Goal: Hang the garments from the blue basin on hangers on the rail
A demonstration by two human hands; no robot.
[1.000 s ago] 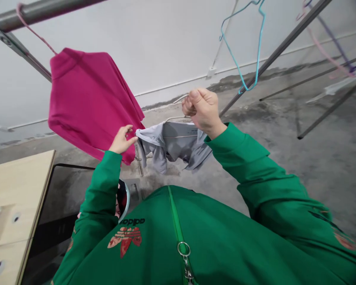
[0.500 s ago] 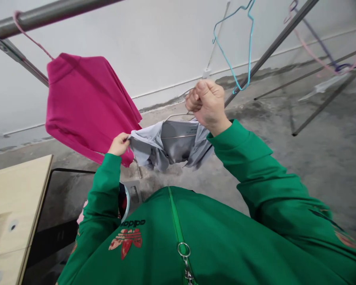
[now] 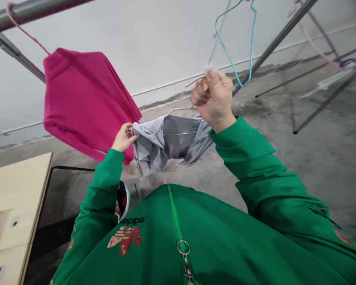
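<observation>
A light grey shirt (image 3: 182, 138) hangs in front of me on a pale wire hanger (image 3: 179, 135). My right hand (image 3: 213, 97) is closed in a fist around the hanger's hook, whose tip pokes out past the fingers. With thumb and fingers, my left hand (image 3: 125, 136) pinches the shirt at its left shoulder. Just beyond that hand a magenta high-necked top (image 3: 86, 99) hangs from a pink hanger (image 3: 28, 32). The shirt's right shoulder is partly covered by my right wrist.
A metal rail (image 3: 41, 12) crosses the upper left, with slanting stand legs (image 3: 275, 43) at right. A blue hanger (image 3: 250, 47) and pink and purple hangers hang there. A wooden table (image 3: 14, 178) is at lower left, near a light-blue basin (image 3: 127, 200) holding clothes.
My left hand has shifted its grip on the shirt's shoulder, its fingers now more spread. My right hand has moved slightly right and up with the hanger.
</observation>
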